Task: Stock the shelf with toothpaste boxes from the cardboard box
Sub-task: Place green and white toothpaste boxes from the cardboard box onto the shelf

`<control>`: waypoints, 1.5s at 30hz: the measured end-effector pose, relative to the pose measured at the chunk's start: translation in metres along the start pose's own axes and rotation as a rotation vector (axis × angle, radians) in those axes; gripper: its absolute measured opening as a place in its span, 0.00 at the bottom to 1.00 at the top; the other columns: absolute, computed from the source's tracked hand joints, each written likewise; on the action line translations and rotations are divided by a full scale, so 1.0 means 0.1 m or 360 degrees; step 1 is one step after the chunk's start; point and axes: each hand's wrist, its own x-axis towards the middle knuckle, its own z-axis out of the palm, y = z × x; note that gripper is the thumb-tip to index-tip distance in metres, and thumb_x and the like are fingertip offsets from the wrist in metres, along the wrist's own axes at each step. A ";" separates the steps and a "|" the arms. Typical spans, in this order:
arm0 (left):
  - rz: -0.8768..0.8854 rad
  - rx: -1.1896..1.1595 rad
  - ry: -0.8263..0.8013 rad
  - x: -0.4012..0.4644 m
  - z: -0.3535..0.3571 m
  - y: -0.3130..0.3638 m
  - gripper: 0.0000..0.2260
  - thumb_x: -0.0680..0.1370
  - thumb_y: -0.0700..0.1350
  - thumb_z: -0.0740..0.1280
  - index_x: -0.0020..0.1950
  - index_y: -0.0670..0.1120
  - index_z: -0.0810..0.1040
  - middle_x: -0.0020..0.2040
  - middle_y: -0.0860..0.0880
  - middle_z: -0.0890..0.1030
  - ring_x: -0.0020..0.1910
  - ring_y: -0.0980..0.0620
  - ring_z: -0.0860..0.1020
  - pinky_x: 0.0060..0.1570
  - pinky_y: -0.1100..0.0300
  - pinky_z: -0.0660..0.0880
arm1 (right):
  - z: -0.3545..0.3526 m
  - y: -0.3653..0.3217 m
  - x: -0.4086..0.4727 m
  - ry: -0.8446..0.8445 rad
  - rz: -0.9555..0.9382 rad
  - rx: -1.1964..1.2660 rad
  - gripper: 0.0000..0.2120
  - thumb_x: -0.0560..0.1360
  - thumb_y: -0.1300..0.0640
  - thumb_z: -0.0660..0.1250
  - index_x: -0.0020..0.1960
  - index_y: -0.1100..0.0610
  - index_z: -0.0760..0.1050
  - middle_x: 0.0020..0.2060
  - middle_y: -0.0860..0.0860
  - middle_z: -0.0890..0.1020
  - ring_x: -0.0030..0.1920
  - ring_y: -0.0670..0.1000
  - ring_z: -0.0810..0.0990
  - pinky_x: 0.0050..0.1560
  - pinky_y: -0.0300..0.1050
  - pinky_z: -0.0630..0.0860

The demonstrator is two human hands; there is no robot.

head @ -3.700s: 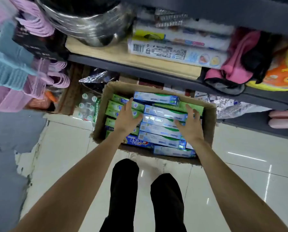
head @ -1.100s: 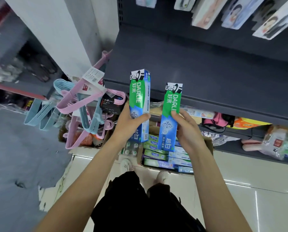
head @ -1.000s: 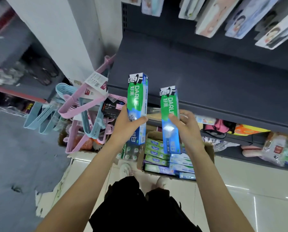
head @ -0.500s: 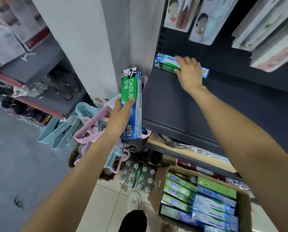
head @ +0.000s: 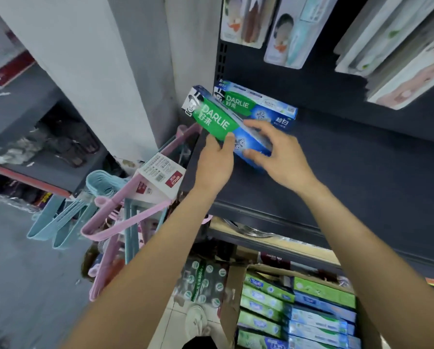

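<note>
A shop aisle: a dark shelf (head: 349, 172) runs across the middle, with carded goods hanging on the back panel above it. One toothpaste box (head: 258, 104) lies flat at the shelf's back left corner, against the back panel. A second box (head: 218, 122) is held tilted just in front of it, its green end raised toward the shelf's left edge. The left hand (head: 215, 162) grips this box from below, thumb curled over its front face. The right hand (head: 281, 154) holds the blue end, fingers (head: 255, 124) spread and bent over the top, thumb at the lower edge. On the floor under the shelves the cardboard box (head: 232, 285) stands open, packed with rows of toothpaste boxes. Pink and blue hangers (head: 115, 222) hang left of the shelf.
</note>
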 end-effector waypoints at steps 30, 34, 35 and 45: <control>0.1362 0.0679 -0.0532 -2.04 0.67 -1.09 0.09 0.75 0.41 0.64 0.52 0.41 0.79 0.39 0.50 0.79 0.37 0.52 0.76 0.40 0.58 0.74 | -0.01 1.08 -3.43 0.0157 0.0543 -0.0226 0.14 0.77 0.53 0.57 0.51 0.55 0.80 0.45 0.52 0.85 0.40 0.57 0.83 0.34 0.50 0.79; 0.0611 0.1205 -0.1239 -2.40 1.19 -1.99 0.17 0.75 0.50 0.64 0.64 0.52 0.72 0.53 0.55 0.79 0.55 0.52 0.77 0.50 0.52 0.75 | 0.17 1.89 -4.27 -0.0126 0.1034 -0.0212 0.10 0.75 0.62 0.65 0.53 0.53 0.80 0.47 0.53 0.84 0.45 0.58 0.83 0.38 0.52 0.79; 0.0434 0.1338 -0.1325 -2.43 1.34 -2.20 0.20 0.76 0.51 0.65 0.68 0.52 0.69 0.58 0.54 0.77 0.60 0.51 0.74 0.54 0.53 0.73 | 0.21 2.07 -4.41 -0.0182 0.1138 -0.0213 0.12 0.74 0.64 0.65 0.55 0.54 0.79 0.50 0.54 0.83 0.49 0.59 0.82 0.42 0.52 0.79; 0.0673 0.2095 -0.1563 -2.28 2.75 -3.34 0.46 0.70 0.61 0.71 0.78 0.51 0.46 0.76 0.43 0.55 0.75 0.43 0.52 0.73 0.49 0.52 | 0.80 3.27 -4.81 -0.0391 0.1502 -0.0105 0.33 0.75 0.54 0.67 0.75 0.54 0.56 0.69 0.57 0.66 0.65 0.61 0.68 0.61 0.56 0.69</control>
